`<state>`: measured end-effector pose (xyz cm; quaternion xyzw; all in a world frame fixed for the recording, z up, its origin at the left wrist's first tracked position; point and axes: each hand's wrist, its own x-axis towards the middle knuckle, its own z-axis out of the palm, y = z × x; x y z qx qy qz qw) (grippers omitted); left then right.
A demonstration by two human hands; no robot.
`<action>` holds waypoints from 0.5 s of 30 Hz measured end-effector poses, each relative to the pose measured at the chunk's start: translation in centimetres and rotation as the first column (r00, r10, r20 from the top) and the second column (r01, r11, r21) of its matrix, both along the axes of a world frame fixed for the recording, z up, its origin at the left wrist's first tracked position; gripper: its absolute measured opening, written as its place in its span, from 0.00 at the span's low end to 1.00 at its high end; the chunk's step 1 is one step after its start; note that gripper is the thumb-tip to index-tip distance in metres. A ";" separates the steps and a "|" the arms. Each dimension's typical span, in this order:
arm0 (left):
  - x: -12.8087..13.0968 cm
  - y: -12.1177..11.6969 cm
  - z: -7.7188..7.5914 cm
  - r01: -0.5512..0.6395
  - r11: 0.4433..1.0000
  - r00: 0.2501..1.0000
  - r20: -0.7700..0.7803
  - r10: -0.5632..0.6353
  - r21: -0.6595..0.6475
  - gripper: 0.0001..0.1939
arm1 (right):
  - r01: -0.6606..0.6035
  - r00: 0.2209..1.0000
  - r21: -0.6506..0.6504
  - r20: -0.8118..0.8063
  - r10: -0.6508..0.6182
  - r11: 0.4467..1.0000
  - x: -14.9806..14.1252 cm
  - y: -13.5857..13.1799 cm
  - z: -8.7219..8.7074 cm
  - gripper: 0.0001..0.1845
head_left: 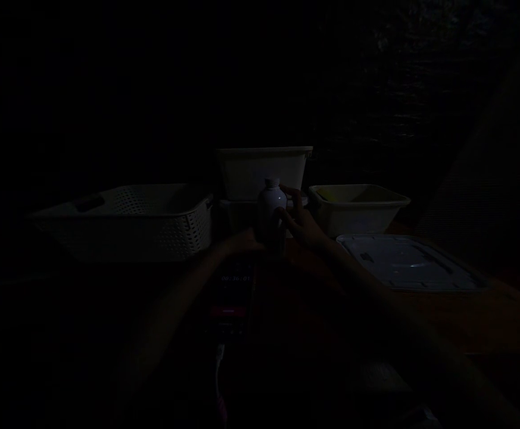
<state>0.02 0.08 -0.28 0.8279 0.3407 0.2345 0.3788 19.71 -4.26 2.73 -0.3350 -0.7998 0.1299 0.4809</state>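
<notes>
The picture is very dark. Near the middle, a white bottle [272, 205] with a narrow neck and a cap stands upright between my two hands. My right hand [302, 223] grips its right side, thumb across the front and a finger up near the shoulder. Low on the bottle's left side, my left hand [247, 239] is closed against it, its fingers mostly lost in shadow. Just below my left hand lies a phone [229, 295] with timer digits lit on its screen.
A white perforated basket [152, 229] sits at left. Behind the bottle are stacked white tubs [242, 173]. Another pale tub [358, 211] is at right, before it a translucent lid [407, 262] on the brown table [442, 322]. A white cable [218, 363] runs from the phone toward me.
</notes>
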 end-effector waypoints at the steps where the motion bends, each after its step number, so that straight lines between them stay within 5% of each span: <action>1: 0.0 0.1 -0.1 0.004 1.000 1.000 0.003 -0.004 -0.006 0.28 | -0.001 1.000 -0.003 -0.001 0.001 1.000 0.0 0.0 0.0 0.32; 15: 0.1 -0.2 0.2 0.010 1.000 1.000 0.004 -0.010 -0.014 0.29 | -0.007 1.000 -0.006 -0.007 0.007 1.000 0.0 -0.1 0.1 0.31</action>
